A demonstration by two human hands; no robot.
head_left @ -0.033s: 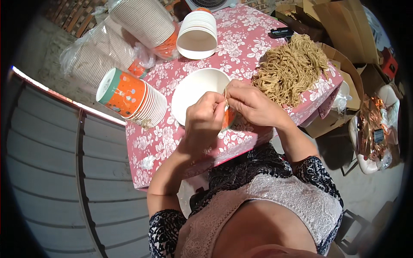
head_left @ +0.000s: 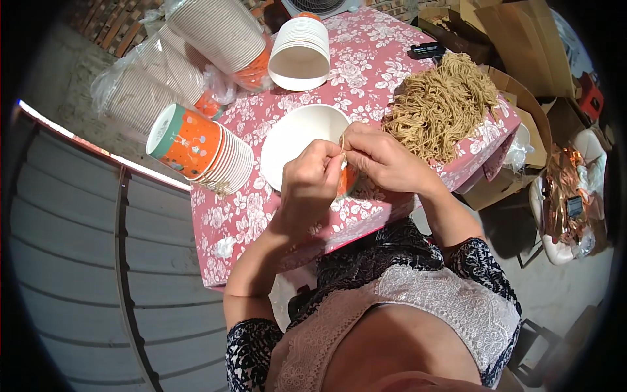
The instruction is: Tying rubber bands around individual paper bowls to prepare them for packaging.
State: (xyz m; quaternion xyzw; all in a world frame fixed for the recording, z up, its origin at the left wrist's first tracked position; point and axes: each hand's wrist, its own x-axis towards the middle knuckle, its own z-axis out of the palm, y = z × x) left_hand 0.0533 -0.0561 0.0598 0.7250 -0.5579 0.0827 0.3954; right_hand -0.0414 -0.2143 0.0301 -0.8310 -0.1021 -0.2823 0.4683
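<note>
Both hands meet over a white paper bowl (head_left: 297, 140) on the worktop (head_left: 228, 222): left hand (head_left: 310, 179) and right hand (head_left: 379, 157) pinch thin noodle strands (head_left: 342, 147), fingers closed, beside the noodle pile (head_left: 441, 104).

Counter (head_left: 366, 59) fills frame centre to upper right. Bowl (head_left: 297, 134) at frame centre on it. Both hands meet over bowl's right rim: left hand (head_left: 310, 179) lower, right hand (head_left: 382, 160) just right of it, touching. Noodle pile (head_left: 441, 104) right of bowl, on counter. Cup stack (head_left: 202, 153) lies left of bowl. Second stack (head_left: 300, 52) above bowl. Bagged cups (head_left: 163, 72) upper left. Boxes (head_left: 516, 32) upper right, beyond counter.
</note>
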